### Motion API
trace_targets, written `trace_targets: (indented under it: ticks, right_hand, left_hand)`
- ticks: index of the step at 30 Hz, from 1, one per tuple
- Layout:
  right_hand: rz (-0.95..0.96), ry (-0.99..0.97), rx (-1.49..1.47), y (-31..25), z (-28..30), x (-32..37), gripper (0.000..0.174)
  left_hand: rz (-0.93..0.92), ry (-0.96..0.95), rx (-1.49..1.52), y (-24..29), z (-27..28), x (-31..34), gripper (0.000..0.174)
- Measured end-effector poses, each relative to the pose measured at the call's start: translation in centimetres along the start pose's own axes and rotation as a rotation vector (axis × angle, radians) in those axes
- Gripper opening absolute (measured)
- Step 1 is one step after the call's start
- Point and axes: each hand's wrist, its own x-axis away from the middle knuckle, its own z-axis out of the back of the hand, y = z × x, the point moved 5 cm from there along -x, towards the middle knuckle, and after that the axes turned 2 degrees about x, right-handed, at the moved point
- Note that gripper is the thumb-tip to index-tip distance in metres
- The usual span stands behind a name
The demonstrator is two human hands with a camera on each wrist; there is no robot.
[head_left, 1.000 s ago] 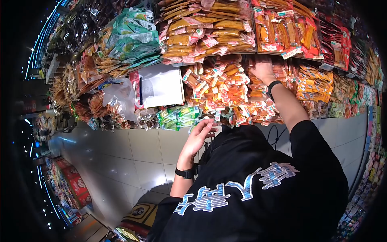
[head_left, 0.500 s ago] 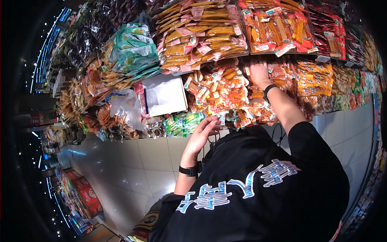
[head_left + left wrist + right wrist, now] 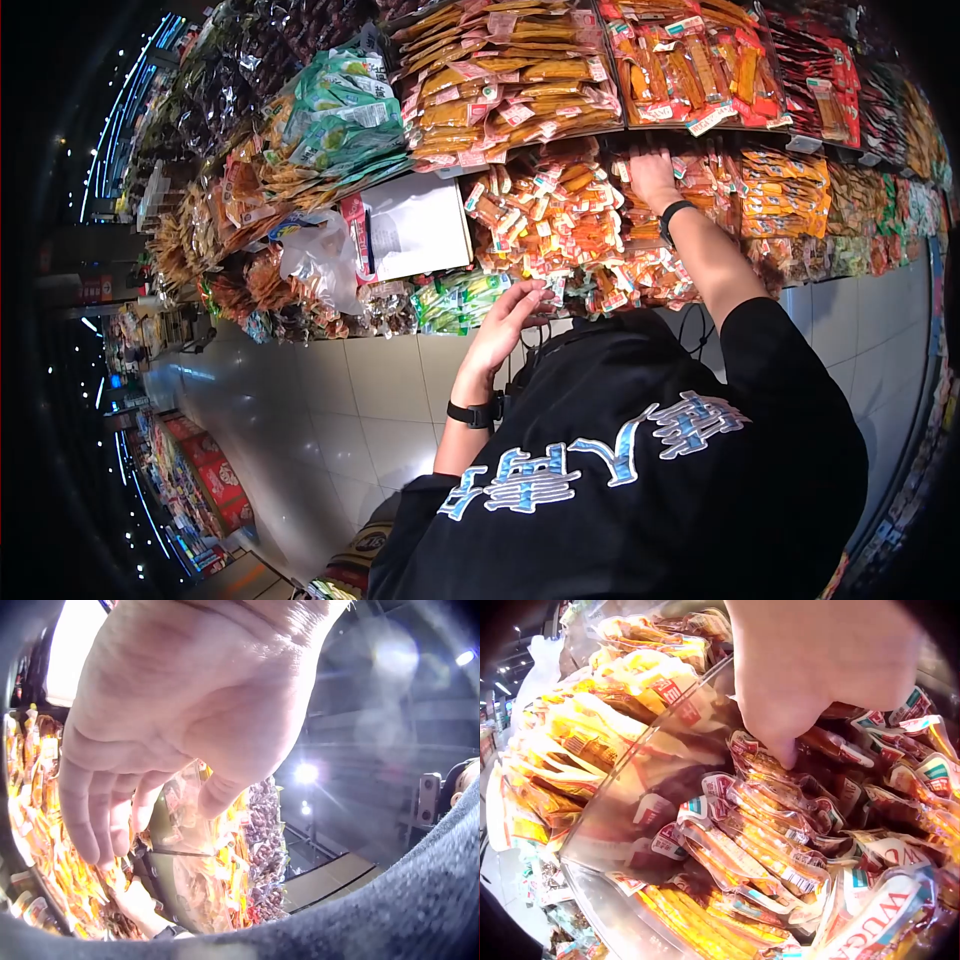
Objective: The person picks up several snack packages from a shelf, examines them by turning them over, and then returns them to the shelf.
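Observation:
In the head view the right hand (image 3: 652,176) reaches into a bin of small snack packets, below the upper row of packs. The right wrist view shows this hand (image 3: 817,667) from behind, a fingertip touching a packet (image 3: 765,761); its other fingers are hidden, so a grip cannot be told. The left hand (image 3: 500,325) hovers near the shelf's front edge beside green packets (image 3: 455,300), fingers loosely bent. Nothing shows in the left palm (image 3: 187,697) in the left wrist view.
A clear divider (image 3: 641,742) stands between the packets and yellow packs at left. A white sheet (image 3: 415,228) lies left of the orange packets (image 3: 550,215). Larger packs (image 3: 510,80) are stacked above. Tiled floor (image 3: 375,375) lies below the shelf.
Over the last second the head view has shifted and tilted. The right hand stays in the same bin with small movements; the left hand keeps its loosely bent pose.

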Motion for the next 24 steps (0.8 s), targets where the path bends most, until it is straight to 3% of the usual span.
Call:
trace_targets:
  ticks: [2,3,6,10,13,16,21,24]
  right_hand:
    - [-0.056,-0.306,-0.039,-0.1,0.8,-0.5,0.051]
    - [-0.054,-0.324,-0.043,0.1,0.9,-0.6,0.049]
    - [-0.072,-0.236,-0.061,0.2,1.7,-0.6,0.048]
    - [-0.107,-0.281,-0.130,0.6,2.5,0.0,0.044]
    - [-0.082,-0.328,-0.162,0.4,2.6,0.9,0.028]
    - [-0.099,-0.224,-0.166,-0.2,2.0,2.5,0.029]
    - [-0.411,-0.177,-0.457,1.4,4.7,3.1,0.032]
    - [-0.553,-0.103,-1.320,2.4,4.7,4.7,0.027]
  left_hand:
    - [0.009,0.012,0.009,-0.3,0.1,0.3,0.040]
    - [0.009,0.000,0.022,-0.5,0.1,0.3,0.040]
    - [-0.009,0.018,-0.001,-0.6,0.3,0.8,0.038]
    - [-0.039,0.032,0.044,-1.2,1.0,1.3,0.039]
    - [-0.035,0.021,0.083,-1.4,1.1,1.4,0.039]
    - [-0.054,0.028,0.073,-1.1,1.2,1.3,0.039]
    - [-0.051,0.022,0.056,-1.3,1.3,1.1,0.038]
    - [-0.041,0.014,0.040,-1.6,1.3,0.8,0.038]
